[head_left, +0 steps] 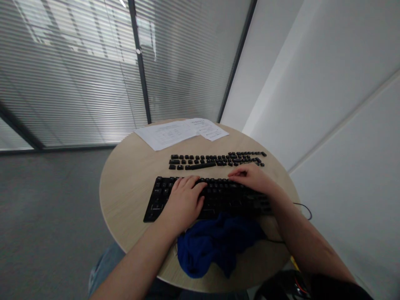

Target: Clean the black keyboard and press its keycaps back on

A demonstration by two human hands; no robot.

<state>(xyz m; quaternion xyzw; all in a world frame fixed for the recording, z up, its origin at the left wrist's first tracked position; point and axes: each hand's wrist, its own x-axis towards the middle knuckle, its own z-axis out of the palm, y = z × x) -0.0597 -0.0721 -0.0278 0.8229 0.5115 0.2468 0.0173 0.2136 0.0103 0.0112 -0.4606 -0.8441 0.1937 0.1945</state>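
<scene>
A black keyboard (pixel 159 196) lies across the round table, some of its keys in place and its right part darker and lower. My left hand (pixel 186 200) rests on its left half, palm down with the fingers spread. Over the keyboard's far edge on the right is my right hand (pixel 251 177), its fingers close together and pointing left; whatever is between their tips is too small to make out. Beyond the keyboard, loose black keycaps (pixel 200 166) lie in rows. A crumpled blue cloth (pixel 206 246) sits against the keyboard's near edge.
Printed paper sheets (pixel 168 132) lie at the far edge of the round wooden table (pixel 121 179). A thin black cable (pixel 308 210) hangs past the right edge. A white wall stands close on the right, and glass panels with blinds rise behind.
</scene>
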